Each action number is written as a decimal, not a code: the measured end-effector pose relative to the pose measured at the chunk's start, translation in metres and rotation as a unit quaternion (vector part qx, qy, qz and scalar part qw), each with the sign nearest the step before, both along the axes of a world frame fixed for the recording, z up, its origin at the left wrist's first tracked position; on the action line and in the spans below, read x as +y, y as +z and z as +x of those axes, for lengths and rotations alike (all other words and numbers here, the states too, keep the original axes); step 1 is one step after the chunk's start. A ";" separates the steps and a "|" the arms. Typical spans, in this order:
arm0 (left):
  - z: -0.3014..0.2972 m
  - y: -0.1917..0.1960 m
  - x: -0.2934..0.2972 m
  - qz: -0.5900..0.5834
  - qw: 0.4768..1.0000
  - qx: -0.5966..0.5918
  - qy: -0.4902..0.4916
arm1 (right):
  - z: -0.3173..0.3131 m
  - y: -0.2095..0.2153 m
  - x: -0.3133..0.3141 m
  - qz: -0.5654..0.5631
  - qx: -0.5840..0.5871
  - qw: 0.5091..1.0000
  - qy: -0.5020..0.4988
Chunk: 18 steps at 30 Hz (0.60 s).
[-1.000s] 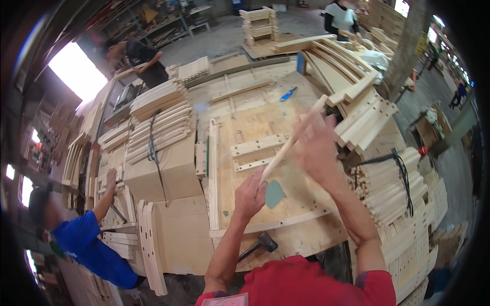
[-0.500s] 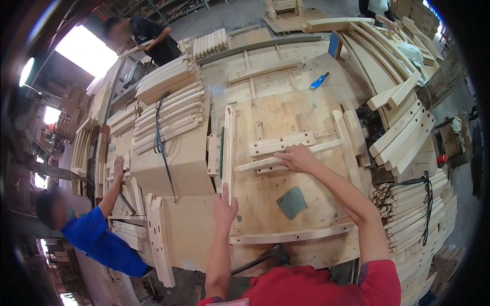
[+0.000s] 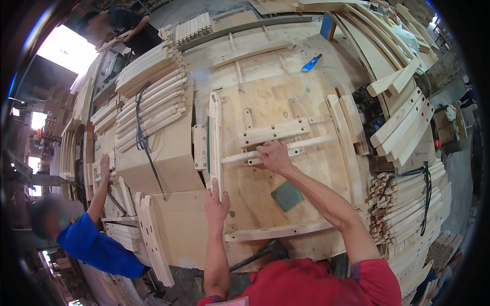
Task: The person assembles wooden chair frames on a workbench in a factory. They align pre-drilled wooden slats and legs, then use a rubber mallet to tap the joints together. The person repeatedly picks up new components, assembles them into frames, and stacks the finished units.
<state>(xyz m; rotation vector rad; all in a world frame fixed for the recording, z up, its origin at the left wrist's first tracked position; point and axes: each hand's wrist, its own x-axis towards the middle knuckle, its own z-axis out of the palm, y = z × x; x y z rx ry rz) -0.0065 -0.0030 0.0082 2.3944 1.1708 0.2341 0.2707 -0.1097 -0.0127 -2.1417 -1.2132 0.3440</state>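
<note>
My left hand (image 3: 217, 203) is closed on the near end of a long pale wooden rail (image 3: 215, 132), which points away from me beside a green strip (image 3: 207, 145). My right hand (image 3: 274, 155) grips a slimmer wooden crossbar (image 3: 319, 143) around its middle. The crossbar's left end meets the rail's side or lies close to it; I cannot tell if they are joined. Just beyond the crossbar, a drilled wooden block (image 3: 275, 132) is fixed on the plywood board (image 3: 255, 204). Another drilled strip (image 3: 296, 151) shows partly under the crossbar.
Wooden rails bound the board on the near side (image 3: 286, 231) and right (image 3: 343, 148). A black-headed mallet (image 3: 278, 250) lies near me, a blue knife (image 3: 312, 62) far off. Strapped wood bundles (image 3: 153, 112) stand left, others (image 3: 403, 204) right. A blue-shirted person (image 3: 97, 245) works at left.
The whole view has shifted, so things sit further left and higher. My right hand wraps the crossbar more closely, and its right part has come slightly nearer me. My left hand stays on the rail.
</note>
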 end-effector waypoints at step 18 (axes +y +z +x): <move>-0.004 -0.013 0.002 0.037 0.999 0.013 0.004 | -0.043 -0.011 0.051 0.098 -0.111 0.983 0.111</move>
